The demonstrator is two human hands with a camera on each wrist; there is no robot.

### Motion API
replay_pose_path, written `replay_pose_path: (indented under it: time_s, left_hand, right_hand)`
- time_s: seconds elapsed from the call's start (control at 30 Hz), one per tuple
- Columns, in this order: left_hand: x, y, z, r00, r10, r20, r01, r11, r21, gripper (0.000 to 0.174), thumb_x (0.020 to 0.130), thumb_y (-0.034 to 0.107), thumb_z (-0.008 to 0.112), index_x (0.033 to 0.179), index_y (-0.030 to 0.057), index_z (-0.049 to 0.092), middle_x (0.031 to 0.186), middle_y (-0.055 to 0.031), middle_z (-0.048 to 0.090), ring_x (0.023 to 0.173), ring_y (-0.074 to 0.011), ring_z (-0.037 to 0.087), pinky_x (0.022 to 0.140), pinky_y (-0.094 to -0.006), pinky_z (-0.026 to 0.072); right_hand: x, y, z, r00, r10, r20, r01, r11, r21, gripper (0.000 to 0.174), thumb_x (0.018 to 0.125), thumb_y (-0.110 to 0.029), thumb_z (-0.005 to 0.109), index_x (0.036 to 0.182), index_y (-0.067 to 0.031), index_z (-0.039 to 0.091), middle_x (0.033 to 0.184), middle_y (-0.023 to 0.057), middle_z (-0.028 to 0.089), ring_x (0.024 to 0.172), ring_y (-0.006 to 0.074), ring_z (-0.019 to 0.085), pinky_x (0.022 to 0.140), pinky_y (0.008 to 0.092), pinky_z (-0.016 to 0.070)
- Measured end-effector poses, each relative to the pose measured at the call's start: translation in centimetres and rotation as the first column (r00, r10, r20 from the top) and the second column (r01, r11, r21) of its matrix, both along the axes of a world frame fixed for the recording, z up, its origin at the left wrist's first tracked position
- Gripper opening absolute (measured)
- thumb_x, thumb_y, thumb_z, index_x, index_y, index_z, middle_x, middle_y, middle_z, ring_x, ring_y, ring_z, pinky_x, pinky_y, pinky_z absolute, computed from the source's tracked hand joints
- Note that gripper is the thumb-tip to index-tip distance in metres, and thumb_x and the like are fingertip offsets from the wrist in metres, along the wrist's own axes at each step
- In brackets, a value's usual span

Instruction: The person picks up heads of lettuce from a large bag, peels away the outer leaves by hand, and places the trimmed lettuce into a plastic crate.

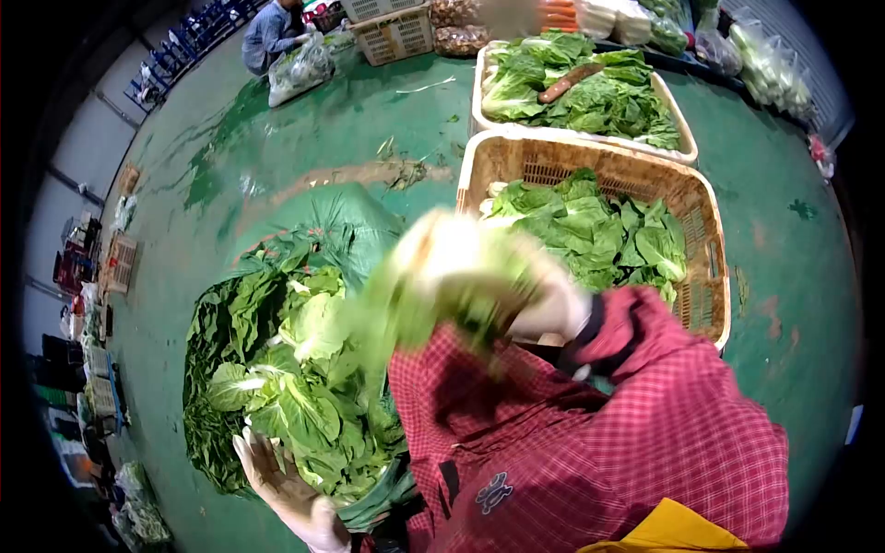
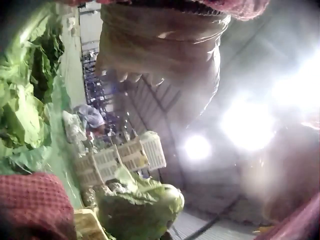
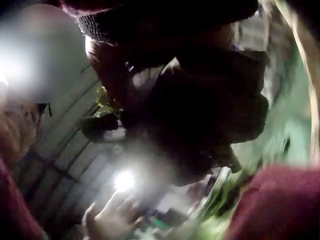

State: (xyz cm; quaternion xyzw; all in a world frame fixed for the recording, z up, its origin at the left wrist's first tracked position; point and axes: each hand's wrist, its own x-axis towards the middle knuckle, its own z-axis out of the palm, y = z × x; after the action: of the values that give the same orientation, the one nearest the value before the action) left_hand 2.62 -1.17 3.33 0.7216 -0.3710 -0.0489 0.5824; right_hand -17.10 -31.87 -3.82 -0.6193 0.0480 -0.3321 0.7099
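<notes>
My right hand [image 1: 551, 293], gloved, grips a head of leafy greens [image 1: 447, 253] in front of my chest. Motion blurs the head, with its pale stem end up and its leaves toward the left. In the left wrist view this leafy head [image 2: 137, 212] appears at the bottom. The right wrist view shows it only as a dark shape. My left hand [image 1: 286, 488], gloved, has its fingers spread at the near edge of a green bag [image 1: 346, 226]. Leafy greens [image 1: 300, 405] fill that bag, and the left hand holds nothing.
A stained crate [image 1: 710, 217] of leafy greens stands to the right. Behind it, a second crate [image 1: 481, 88] holds greens with a brown, elongated object [image 1: 570, 81] on top. A person [image 1: 269, 39] crouches far back by a clear bag [image 1: 302, 69]. Leaf scraps [image 1: 406, 172] litter the green floor.
</notes>
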Motion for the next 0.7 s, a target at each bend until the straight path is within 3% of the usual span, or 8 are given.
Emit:
replay_pose_path:
  time_s: [0.03,0.07,0.13,0.2,0.47,0.6,0.67,0.7]
  left_hand:
    - [0.2,0.5,-0.2,0.996,0.022,-0.082,-0.021,1.0,0.019,0.105,0.074,0.051,0.074,0.152,0.004,0.02,0.153,-0.0168,0.028,0.141,-0.032,0.029,0.113,-0.0505,0.0254]
    - [0.5,0.9,-0.6,0.986,0.042,-0.163,-0.038,0.999,0.033,0.104,0.074,0.049,0.074,0.151,0.0038,0.022,0.153,-0.0169,0.029,0.141,-0.0323,0.029,0.113,-0.0506,0.0253]
    - [0.8,2.1,-1.4,0.966,0.057,-0.254,-0.057,0.998,0.01,0.089,0.08,0.034,0.071,0.149,0.0024,0.026,0.151,-0.0179,0.032,0.139,-0.0336,0.033,0.113,-0.0509,0.0267]
    - [1.1,2.8,-1.6,0.935,0.081,-0.346,-0.077,0.997,0.028,0.086,0.083,0.027,0.071,0.15,0.0012,0.023,0.15,-0.0192,0.032,0.138,-0.0365,0.034,0.114,-0.0506,0.027]
    - [0.3,3.0,-1.8,0.899,0.201,-0.389,-0.166,0.978,0.124,0.064,0.085,0.004,0.06,0.144,-0.0005,0.036,0.146,-0.0175,0.039,0.135,-0.0295,0.039,0.112,-0.0418,0.0316]
    - [0.8,3.5,-2.8,0.889,0.272,-0.369,-0.196,0.953,0.231,0.067,0.082,0.006,0.064,0.144,-0.0005,0.037,0.146,-0.0163,0.041,0.135,-0.0294,0.038,0.114,-0.0424,0.0283]
    - [1.2,4.5,-3.3,0.917,0.219,-0.332,-0.139,0.959,0.248,0.065,0.084,0.004,0.063,0.144,-0.0003,0.038,0.148,-0.016,0.038,0.136,-0.0298,0.037,0.114,-0.044,0.0282]
    - [1.4,5.4,-3.5,0.916,0.21,-0.341,-0.118,0.955,0.271,0.068,0.084,0.003,0.063,0.145,-0.0006,0.035,0.151,-0.0159,0.035,0.138,-0.0301,0.034,0.115,-0.0438,0.0265]
  right_hand:
    - [-1.7,-2.4,2.2,0.988,-0.155,0.025,0.154,0.987,0.052,0.091,0.068,-0.014,0.086,0.145,-0.0116,0.039,0.139,0.0099,0.05,0.127,0.0225,0.049,0.108,0.0419,0.0396]
    - [-3.6,-3.9,4.2,0.877,-0.433,-0.208,0.383,0.892,-0.239,0.088,0.066,-0.009,0.083,0.143,-0.0096,0.041,0.139,0.0112,0.05,0.127,0.022,0.049,0.108,0.0402,0.0395]
    - [-5.8,-7.8,2.3,0.779,-0.625,-0.043,0.516,0.68,-0.521,0.086,0.064,-0.007,0.08,0.142,-0.0093,0.043,0.14,0.0124,0.051,0.127,0.0241,0.05,0.108,0.0371,0.0401]
    - [-7.1,-9.4,2.3,0.606,-0.793,-0.062,0.48,0.426,-0.767,0.085,0.064,-0.005,0.077,0.141,-0.0077,0.042,0.139,0.013,0.052,0.127,0.0269,0.052,0.107,0.0351,0.0407]
    - [-5.4,-18.4,-5.6,0.229,-0.969,0.092,0.395,0.007,-0.919,0.087,0.066,-0.013,0.078,0.143,-0.0165,0.039,0.132,0.0171,0.052,0.114,0.0333,0.057,0.099,0.0435,0.0455]
    - [-0.5,-20.4,-15.2,-0.117,-0.837,-0.534,-0.282,0.544,-0.79,0.092,0.075,-0.041,0.073,0.152,-0.0287,0.024,0.157,0.0116,0.025,0.139,0.0369,0.032,0.109,0.0592,0.0302]
    - [1.3,-20.6,-18.5,-0.215,-0.535,-0.817,-0.343,0.825,-0.45,0.08,0.082,-0.047,0.064,0.151,-0.0294,0.029,0.159,0.011,0.018,0.144,0.0349,0.023,0.112,0.0608,0.0234]
    - [1.7,-20.7,-19.2,-0.223,-0.581,-0.783,-0.295,0.806,-0.513,0.074,0.083,-0.044,0.063,0.149,-0.0277,0.033,0.158,0.011,0.021,0.143,0.0344,0.025,0.112,0.0596,0.0241]
